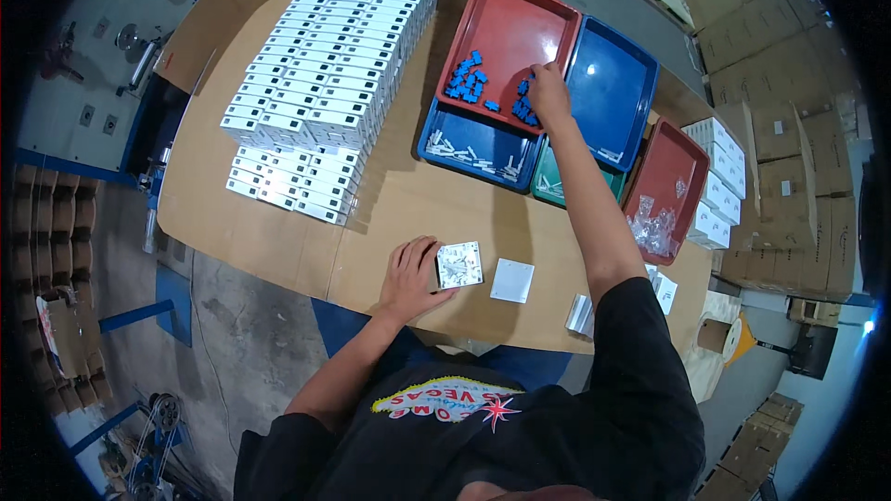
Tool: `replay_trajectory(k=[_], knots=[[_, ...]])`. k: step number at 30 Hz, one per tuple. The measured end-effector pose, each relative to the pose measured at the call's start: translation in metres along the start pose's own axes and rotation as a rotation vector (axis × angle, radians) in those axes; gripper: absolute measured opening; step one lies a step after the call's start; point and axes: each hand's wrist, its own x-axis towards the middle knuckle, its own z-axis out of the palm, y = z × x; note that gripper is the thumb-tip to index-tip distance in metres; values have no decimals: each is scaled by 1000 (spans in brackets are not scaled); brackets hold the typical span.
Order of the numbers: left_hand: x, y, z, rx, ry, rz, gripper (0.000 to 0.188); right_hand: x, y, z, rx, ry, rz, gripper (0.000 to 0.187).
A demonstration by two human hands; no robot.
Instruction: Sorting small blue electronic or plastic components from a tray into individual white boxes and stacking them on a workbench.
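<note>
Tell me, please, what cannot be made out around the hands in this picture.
Head view:
- Right hand: its back hides whether it grips anything.
- White square unit: left side covered by the left hand.
- Silver part: right end behind the black sleeve.
- White strips: detail too small.

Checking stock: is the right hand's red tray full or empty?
Partly filled: blue parts cluster in the red tray, its base showing beyond them.

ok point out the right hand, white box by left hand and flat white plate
Right hand [551,96]: head view, back of the hand.
White box [460,265]: head view, upward face.
Flat white plate [512,280]: head view, middle of surface.
</note>
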Motion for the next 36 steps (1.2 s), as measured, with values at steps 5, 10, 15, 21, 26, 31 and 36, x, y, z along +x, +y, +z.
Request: replay_trajectory(k=[5,10,15,21,26,31,36], knots=[[0,-1,3,-19,-23,-12,85,15,18,5,-14,-30,-37,18],[-1,-1,6,-10,-28,-8,86,24,20,-4,60,-36,45,18],[-3,-1,5,4,-11,-3,85,22,11,-46,174,27,102,18],[-2,1,3,16,-10,14,84,-56,5,-104,876,53,240,20],[-4,1,4,26,-2,27,84,-186,-13,-109,1247,-81,522,23],[-3,2,7,27,4,31,84,-333,-52,-66,1479,-284,823,33],[-6,1,6,22,7,31,87,-372,-110,-85,1671,-562,849,34]])
